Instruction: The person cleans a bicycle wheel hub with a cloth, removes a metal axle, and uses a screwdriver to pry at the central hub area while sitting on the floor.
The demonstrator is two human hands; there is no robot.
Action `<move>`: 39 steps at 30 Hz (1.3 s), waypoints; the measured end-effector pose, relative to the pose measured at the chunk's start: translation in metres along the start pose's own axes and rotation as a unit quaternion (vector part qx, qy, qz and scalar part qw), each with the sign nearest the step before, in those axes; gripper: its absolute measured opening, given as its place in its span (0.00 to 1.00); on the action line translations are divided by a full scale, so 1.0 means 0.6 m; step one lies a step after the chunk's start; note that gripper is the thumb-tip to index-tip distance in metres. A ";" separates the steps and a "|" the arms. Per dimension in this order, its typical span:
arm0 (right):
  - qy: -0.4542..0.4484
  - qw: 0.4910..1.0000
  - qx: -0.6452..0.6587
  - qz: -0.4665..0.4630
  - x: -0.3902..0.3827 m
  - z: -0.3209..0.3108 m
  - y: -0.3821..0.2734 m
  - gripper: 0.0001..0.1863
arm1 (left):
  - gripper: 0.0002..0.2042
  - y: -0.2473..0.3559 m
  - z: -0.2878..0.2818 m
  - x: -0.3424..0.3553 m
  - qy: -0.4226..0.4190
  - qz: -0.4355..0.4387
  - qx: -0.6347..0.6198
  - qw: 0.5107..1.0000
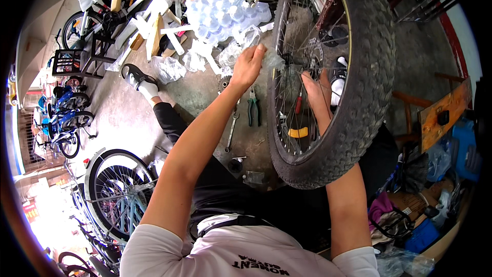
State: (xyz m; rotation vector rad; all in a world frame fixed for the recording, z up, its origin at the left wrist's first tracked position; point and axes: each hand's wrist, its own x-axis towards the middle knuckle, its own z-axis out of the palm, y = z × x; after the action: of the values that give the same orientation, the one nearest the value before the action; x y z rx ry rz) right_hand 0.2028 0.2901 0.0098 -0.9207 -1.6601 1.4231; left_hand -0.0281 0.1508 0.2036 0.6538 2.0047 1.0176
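A large bicycle wheel [359, 97] with a fat knobbly black tyre stands upright in front of me, between my forearms. Just left of its hub [293, 60], my left hand [248, 66] is closed with the thumb uppermost. Beside those fingers is clear plastic, and what they grip is hidden. My right hand [316, 90] shows through the spokes on the wheel's right side, close to the hub. Its fingers look curled, though spokes partly cover them. Below my left hand, green-handled pliers [254, 110] and a combination wrench [232, 132] lie on the floor. A red-handled screwdriver [299, 103] shows through the spokes.
Shrink-wrapped water bottles [220, 13] stand ahead, amid plastic wrap and packing scraps. Another bicycle wheel [120, 192] is at my lower left, with several bicycles [66, 118] beyond. To the right are a wooden stool [445, 113], a blue case [466, 149] and heaped bags.
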 end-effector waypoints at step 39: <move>-0.105 0.888 0.183 0.408 0.017 -0.039 -0.202 0.23 | 0.15 -0.346 -0.048 -0.069 0.215 -0.132 -0.003 0.968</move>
State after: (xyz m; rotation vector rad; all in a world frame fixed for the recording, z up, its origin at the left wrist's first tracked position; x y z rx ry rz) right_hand 0.2129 0.2948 0.1335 -1.3487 -1.0822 2.3686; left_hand -0.0478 -0.0046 0.0588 0.1567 2.3804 1.0664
